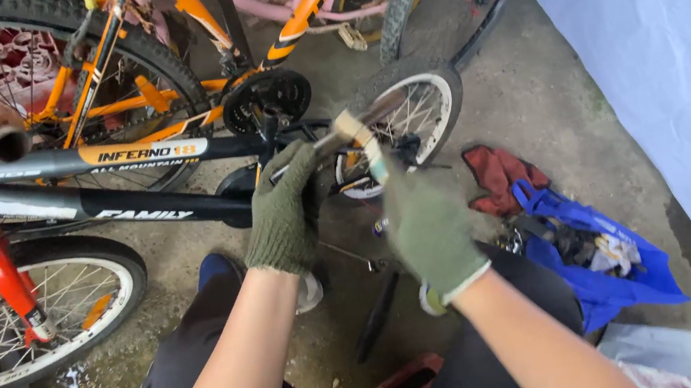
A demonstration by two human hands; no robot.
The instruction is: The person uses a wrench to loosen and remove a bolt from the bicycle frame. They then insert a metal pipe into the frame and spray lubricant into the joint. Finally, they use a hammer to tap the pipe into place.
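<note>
At the black bicycle frame (143, 213), our gloved left hand (284, 211) has its fingers wrapped around the crank area, while our right hand (431, 232) grips a hammer (352, 131), its handle angling up-left toward the frame, just beside the left fingers.

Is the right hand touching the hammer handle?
Touching. The head view shows the right hand in a green glove closed around the hammer handle.

Two gloved hands work at a black bicycle frame (143, 213): the left hand (284, 213) grips near the crank, the right hand (431, 232) holds a wooden-handled tool (356, 135). At four o'clock, a blue bag (614, 274) lies on the concrete floor (529, 99).
</note>
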